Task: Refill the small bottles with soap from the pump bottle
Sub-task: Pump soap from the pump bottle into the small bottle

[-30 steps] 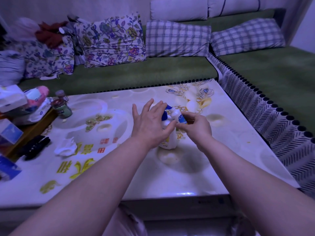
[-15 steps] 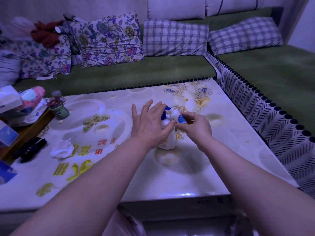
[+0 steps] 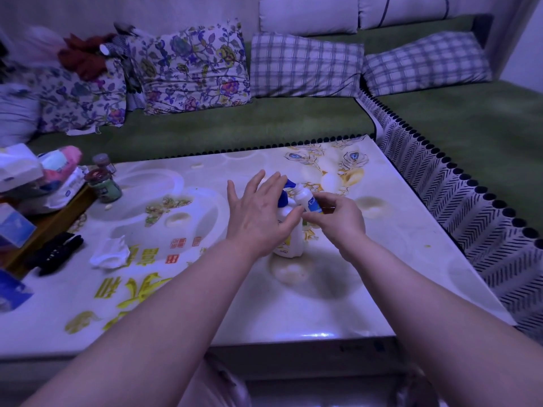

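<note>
I see a glossy pale table [image 3: 382,259] printed with yellow characters and feather motifs. A white pump bottle [image 3: 292,245] stands upright near its middle. To the left lies a crumpled tissue [image 3: 110,254], with a dark object [image 3: 55,254] just beyond it. Two small lidded jars [image 3: 104,186] stand farther back, just beside a wooden tray [image 3: 44,227].
</note>
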`<state>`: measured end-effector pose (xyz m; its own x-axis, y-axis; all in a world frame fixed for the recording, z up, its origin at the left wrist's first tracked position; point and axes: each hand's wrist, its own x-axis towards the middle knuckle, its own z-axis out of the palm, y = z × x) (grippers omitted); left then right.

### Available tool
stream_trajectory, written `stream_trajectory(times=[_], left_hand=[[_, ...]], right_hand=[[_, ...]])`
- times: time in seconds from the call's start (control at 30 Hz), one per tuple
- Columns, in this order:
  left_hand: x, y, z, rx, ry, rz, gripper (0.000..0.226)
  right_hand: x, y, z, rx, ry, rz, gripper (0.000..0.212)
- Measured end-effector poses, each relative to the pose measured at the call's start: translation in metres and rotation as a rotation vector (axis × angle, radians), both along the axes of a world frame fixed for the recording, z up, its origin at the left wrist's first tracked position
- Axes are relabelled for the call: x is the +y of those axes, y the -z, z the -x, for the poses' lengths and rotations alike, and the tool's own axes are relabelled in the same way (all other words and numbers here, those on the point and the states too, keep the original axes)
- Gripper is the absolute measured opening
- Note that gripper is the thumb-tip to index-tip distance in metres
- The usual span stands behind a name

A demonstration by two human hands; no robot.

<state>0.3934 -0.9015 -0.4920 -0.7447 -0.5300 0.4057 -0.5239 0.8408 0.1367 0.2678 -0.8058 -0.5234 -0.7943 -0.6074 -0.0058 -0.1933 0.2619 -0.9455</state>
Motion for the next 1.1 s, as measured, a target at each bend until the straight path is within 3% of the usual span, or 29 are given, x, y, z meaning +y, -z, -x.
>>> stream_trajectory(times=[0.27, 1.1], left_hand=[[0.001, 0.0018, -0.0022, -0.001, -0.003, 0.007, 0.064], [0.0041, 0.0061, -0.0005, -0.007, -0.017, 0.043, 0.063]], right_hand=[[-0.0033, 0.0034, -0.0002, -0.027, -0.002, 0.016, 0.05], [-0.0005, 0.0016, 0.0046, 0.023, 0.018, -0.077, 0.039]])
